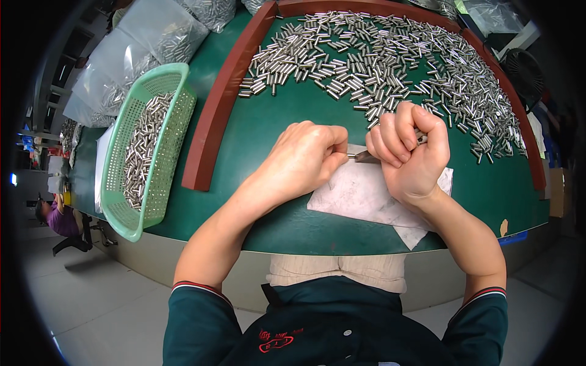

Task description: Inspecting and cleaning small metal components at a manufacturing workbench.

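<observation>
My left hand (308, 155) is closed in a pinch on a small metal pin (351, 156), whose end pokes out between thumb and finger. Facing it, my right hand (410, 152) wraps round a hand tool with a tapered dark metal tip (365, 157). Most of that tool is hidden in the fist, so its exact kind does not show. Tip and pin meet or nearly meet. Beneath both hands lies a smudged white cloth (360, 201) on the green tabletop (274, 226). A wide spread of loose metal pins (390, 67) covers the far part of the table.
Reddish-brown wooden rails (210, 134) border the pins. Left of them stands a green plastic basket (183, 91) of pins. Clear bags (128, 43) with more pins sit behind it. A black fan (524, 70) is at far right. Another person (64, 219) works at far left.
</observation>
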